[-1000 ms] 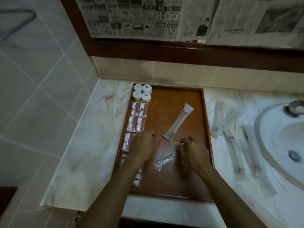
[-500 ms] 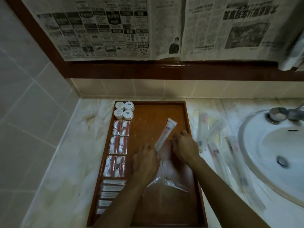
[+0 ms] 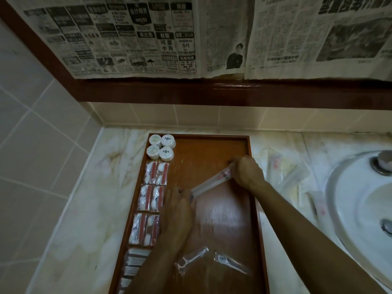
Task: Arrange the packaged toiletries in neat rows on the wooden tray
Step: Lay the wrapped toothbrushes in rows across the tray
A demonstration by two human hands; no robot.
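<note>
A wooden tray (image 3: pixel 212 139) lies on the marble counter. Down its left side run several round white jars (image 3: pixel 161 147), red-and-white packets (image 3: pixel 151 193) and flat white sachets (image 3: pixel 133 264). A long clear packaged toothbrush (image 3: pixel 209 184) lies slanted over the tray's middle. My left hand (image 3: pixel 180 209) pinches its lower end and my right hand (image 3: pixel 246 172) grips its upper end. Two clear wrapped razors (image 3: pixel 192 259) (image 3: pixel 231 264) lie loose on the near part of the tray.
More clear packaged toothbrushes (image 3: pixel 284 175) lie blurred on the counter between the tray and the white sink (image 3: pixel 364 209). A dark wooden frame (image 3: pixel 212 92) with newspaper stuck above it runs along the wall. Tiled wall stands at the left.
Both hands left the two razors on the near tray and moved farther up. They took hold of the long toothbrush packet, one at each end. The camera tilted upward.
</note>
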